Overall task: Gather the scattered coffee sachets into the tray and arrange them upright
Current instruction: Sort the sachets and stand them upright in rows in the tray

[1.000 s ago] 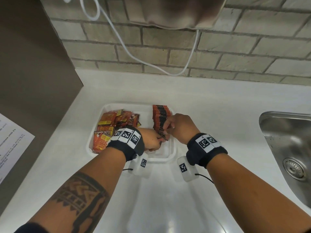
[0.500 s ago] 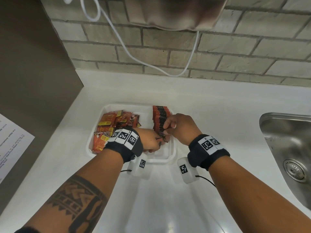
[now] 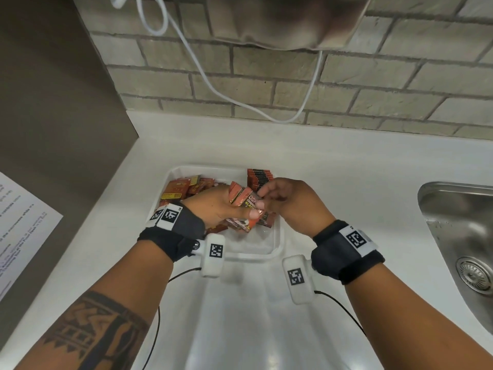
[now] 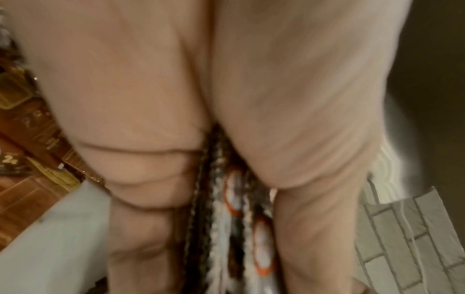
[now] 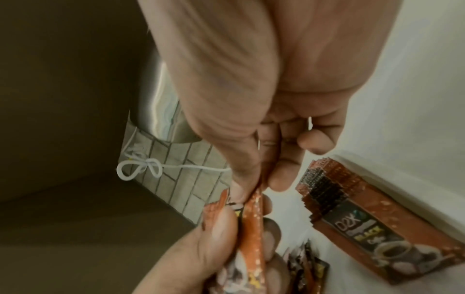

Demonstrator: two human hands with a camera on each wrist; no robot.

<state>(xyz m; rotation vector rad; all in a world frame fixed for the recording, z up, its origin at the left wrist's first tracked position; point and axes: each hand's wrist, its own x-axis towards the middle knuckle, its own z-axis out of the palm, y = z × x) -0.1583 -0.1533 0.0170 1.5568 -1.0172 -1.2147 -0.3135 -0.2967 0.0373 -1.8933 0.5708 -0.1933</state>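
Observation:
A clear plastic tray (image 3: 276, 244) sits on the white counter. My left hand (image 3: 226, 206) grips a small bunch of orange-brown coffee sachets (image 3: 246, 200) above the tray. My right hand (image 3: 269, 194) pinches the top edge of one sachet (image 5: 251, 214) in that bunch. A row of sachets (image 3: 258, 177) stands upright along the tray's right side, seen leaning in the right wrist view as the row of sachets (image 5: 352, 210). Loose red and yellow sachets (image 3: 181, 189) lie in the tray's left half. The left wrist view is blurred, filled by my palm and sachet edges (image 4: 236, 218).
A steel sink (image 3: 464, 236) lies to the right. A brick wall (image 3: 293, 89) with a white cable (image 3: 213, 84) stands behind the counter. A dark panel (image 3: 53, 116) with a paper sheet (image 3: 21, 231) borders the left side.
Both hands have risen from the tray's floor. My left hand now holds a bunch of sachets up, and my right hand has left the upright row and pinches one of them.

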